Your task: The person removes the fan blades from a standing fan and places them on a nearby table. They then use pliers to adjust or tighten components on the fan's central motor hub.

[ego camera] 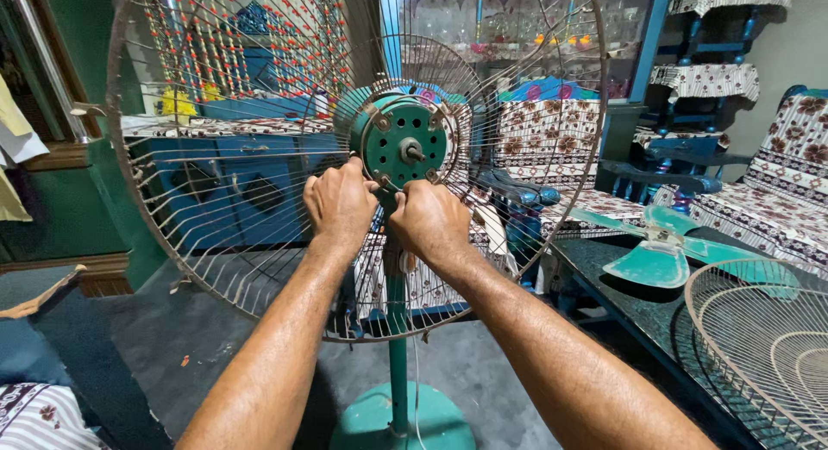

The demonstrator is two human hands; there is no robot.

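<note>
Both hands, left hand [341,202] and right hand [429,221], fingers curled tight around the motor housing [398,141], might tip the loose rear guard [259,157] sideways.

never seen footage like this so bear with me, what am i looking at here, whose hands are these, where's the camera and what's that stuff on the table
There is no machine here. It is one picture from a camera worn on a person's head, looking down along their own bare arms.

Both hands are on a green pedestal fan with its blade removed. The left hand and the right hand press against the round green motor housing, where the bare shaft sticks out. Around it is the rear wire guard, still mounted. The fan stands on a round green base on the floor. Whether either hand grips a small part I cannot tell.

To the right, a dark table holds the removed fan blade and a second wire guard, lying flat.

Behind are patterned chairs and a glass cabinet.
</note>
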